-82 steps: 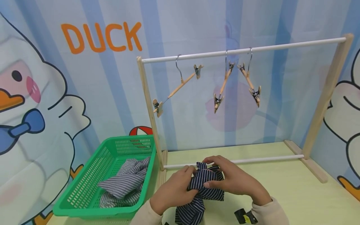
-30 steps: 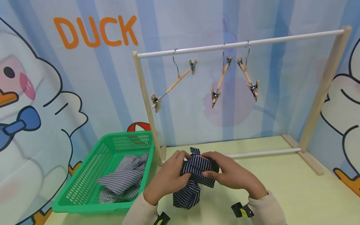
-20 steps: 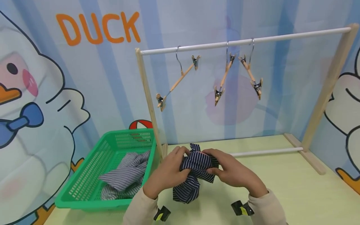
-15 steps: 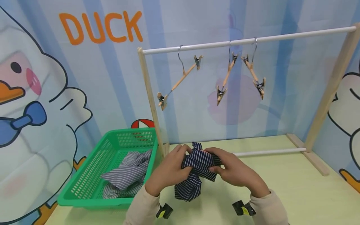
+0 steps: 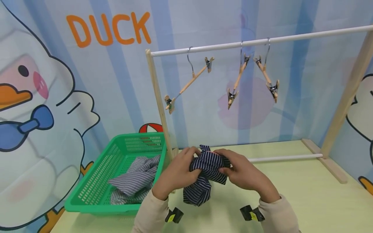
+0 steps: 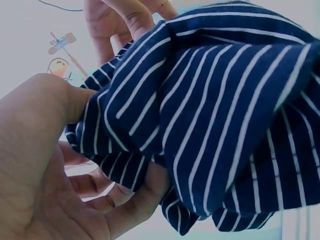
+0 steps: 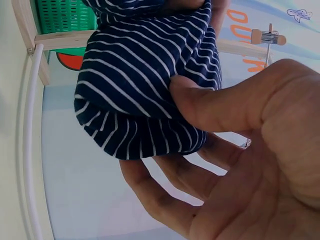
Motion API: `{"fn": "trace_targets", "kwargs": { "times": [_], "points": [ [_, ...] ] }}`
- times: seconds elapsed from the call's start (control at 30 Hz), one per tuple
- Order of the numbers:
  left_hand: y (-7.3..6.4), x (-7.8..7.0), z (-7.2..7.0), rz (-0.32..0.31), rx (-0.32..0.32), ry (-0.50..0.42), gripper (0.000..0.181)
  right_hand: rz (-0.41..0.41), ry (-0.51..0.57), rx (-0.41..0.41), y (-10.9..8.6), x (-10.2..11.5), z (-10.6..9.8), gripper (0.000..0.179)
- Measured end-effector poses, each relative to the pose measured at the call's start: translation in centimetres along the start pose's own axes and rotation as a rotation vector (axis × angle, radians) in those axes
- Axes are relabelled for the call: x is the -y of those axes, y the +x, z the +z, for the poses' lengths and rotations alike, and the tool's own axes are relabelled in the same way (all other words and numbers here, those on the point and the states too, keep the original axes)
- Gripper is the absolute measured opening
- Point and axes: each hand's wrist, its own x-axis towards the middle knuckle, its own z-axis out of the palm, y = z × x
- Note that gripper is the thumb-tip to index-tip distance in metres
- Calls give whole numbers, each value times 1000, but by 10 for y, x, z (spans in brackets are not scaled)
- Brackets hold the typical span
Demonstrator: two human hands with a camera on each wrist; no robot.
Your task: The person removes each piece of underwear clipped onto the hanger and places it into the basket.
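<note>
Striped cloth [image 5: 207, 171] slightly higher, bunched between left hand [image 5: 176, 173] and right hand [image 5: 245, 173].

the navy striped garment [image 5: 205, 174] bunched between the left hand [image 5: 177, 173] and the right hand [image 5: 246, 173] is soft, matt woven cloth with thin white lines, creased into folds. the grey striped clothes [image 5: 135, 181] look like the same matt fabric. the green basket [image 5: 96, 181] is moulded plastic with a slight sheen and perforated walls. the rack [image 5: 157, 103] has pale, unvarnished-looking wooden posts and smooth white rails. the clip hangers [image 5: 189, 82] pair wooden bars with shiny metal hooks and clips. the table [image 5: 306, 200] is smooth, matt and pale yellow-green. the sleeves [image 5: 278, 216] are cream knit cloth.
</note>
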Motion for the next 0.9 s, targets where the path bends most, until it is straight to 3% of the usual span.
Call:
{"fn": "trace_targets", "kwargs": {
  "times": [0.37,0.9],
  "points": [
    [1,-1,-3,-14,-10,32,36,37,5,-79,4,7,6,49],
    [-3,1,-11,-19,-59,4,41,28,119,-127,12,13,11,49]
  ]
}}
